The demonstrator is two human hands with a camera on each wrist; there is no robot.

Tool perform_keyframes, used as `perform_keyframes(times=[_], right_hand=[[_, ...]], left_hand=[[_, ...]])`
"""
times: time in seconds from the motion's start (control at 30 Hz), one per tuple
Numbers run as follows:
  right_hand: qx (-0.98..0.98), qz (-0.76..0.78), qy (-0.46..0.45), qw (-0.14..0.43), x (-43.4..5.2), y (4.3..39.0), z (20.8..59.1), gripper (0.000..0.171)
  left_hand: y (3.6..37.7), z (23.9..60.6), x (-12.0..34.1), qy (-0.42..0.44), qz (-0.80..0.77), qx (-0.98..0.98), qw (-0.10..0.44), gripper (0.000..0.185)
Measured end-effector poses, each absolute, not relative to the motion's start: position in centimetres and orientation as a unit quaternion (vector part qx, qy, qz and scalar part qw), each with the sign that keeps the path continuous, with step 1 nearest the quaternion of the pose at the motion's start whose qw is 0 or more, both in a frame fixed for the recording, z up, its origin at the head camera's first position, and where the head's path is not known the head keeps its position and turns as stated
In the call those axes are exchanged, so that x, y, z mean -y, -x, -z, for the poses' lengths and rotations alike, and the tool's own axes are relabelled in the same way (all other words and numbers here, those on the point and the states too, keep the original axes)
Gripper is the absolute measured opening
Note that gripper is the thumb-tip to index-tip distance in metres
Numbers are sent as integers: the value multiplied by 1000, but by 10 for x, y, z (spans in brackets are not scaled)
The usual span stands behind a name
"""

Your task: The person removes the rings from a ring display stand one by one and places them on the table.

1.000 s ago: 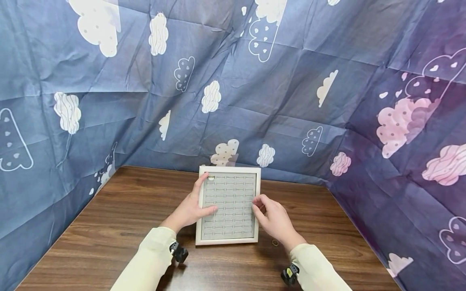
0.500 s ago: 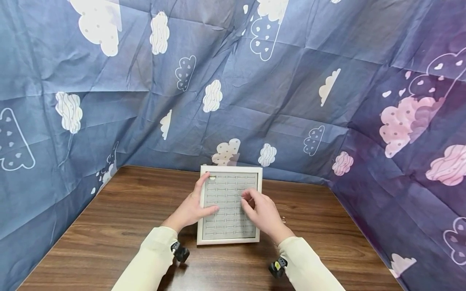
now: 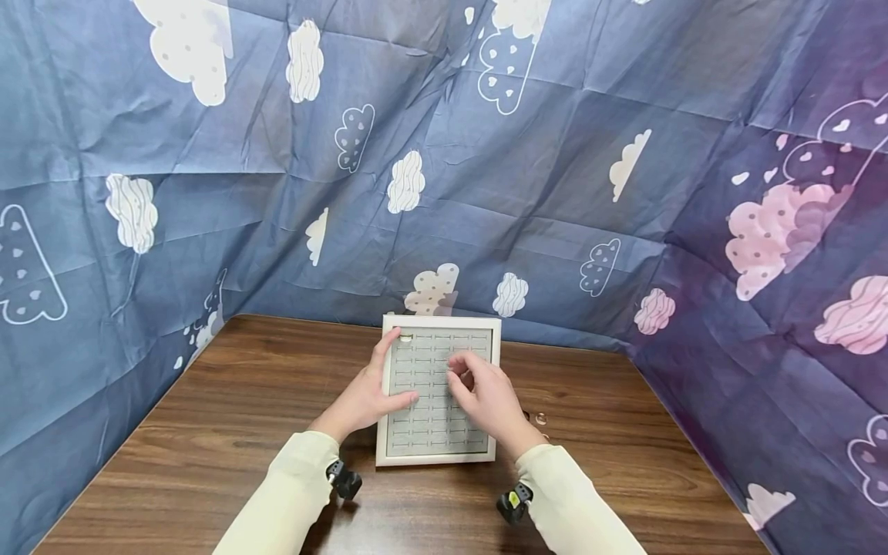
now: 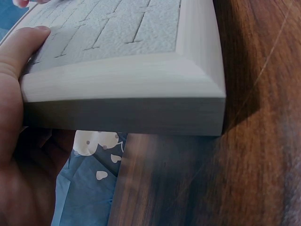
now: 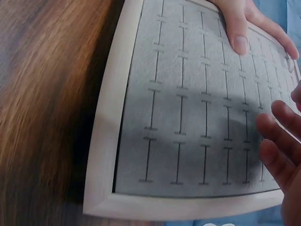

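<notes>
A ring display tray [image 3: 422, 432] with a white frame and grey slotted padding stands tilted on the table. My left hand [image 3: 361, 397] grips its left side, thumb [image 4: 33, 40] lying over the padding and other fingers behind the frame, as the left wrist view shows. One ring [image 3: 405, 338] sits in the top left slot, close to the left index fingertip. Over the middle of the padding, my right hand [image 3: 489, 397] pinches what looks like a small ring, mostly hidden by thumb and forefinger. In the right wrist view the right hand's other fingers [image 5: 277, 150] are loosely bent.
More rings [image 3: 541, 418] lie on the wooden table [image 3: 597, 478] to the right of the tray, partly behind the right wrist. A blue cloth [image 3: 333, 254] with cloud prints hangs round the table's back and sides.
My right hand has moved left, from the tray's right edge to over the middle of its padding. Rings on the table have come into view behind it. The left hand keeps its grip.
</notes>
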State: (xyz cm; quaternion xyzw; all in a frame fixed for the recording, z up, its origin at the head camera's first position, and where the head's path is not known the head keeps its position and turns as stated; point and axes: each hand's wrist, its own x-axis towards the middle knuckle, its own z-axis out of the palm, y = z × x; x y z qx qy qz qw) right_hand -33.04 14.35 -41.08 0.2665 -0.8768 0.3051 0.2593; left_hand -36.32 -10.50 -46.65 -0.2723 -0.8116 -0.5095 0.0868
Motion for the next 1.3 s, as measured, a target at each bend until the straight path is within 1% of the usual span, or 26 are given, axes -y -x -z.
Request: perform_keyframes(times=[0.17, 0.43, 0.53, 0.8, 1.07, 1.3], right_hand=[[871, -313, -279, 258, -134, 332, 406, 13], [870, -296, -287, 271, -115, 336, 398, 12], [872, -284, -292, 270, -109, 338, 393, 13], [879, -262, -297, 266, -94, 344, 382, 14], [876, -243, -301, 287, -84, 349, 380, 15], [883, -227, -287, 294, -76, 352, 379, 18]], left_hand=[[363, 466, 105, 279, 509, 809, 89, 113], [363, 468, 105, 282, 512, 807, 86, 111], [363, 468, 105, 279, 512, 808, 82, 111], [364, 468, 106, 283, 509, 808, 90, 109], [363, 467, 106, 267, 509, 814, 84, 109], [362, 466, 105, 271, 504, 815, 91, 109]])
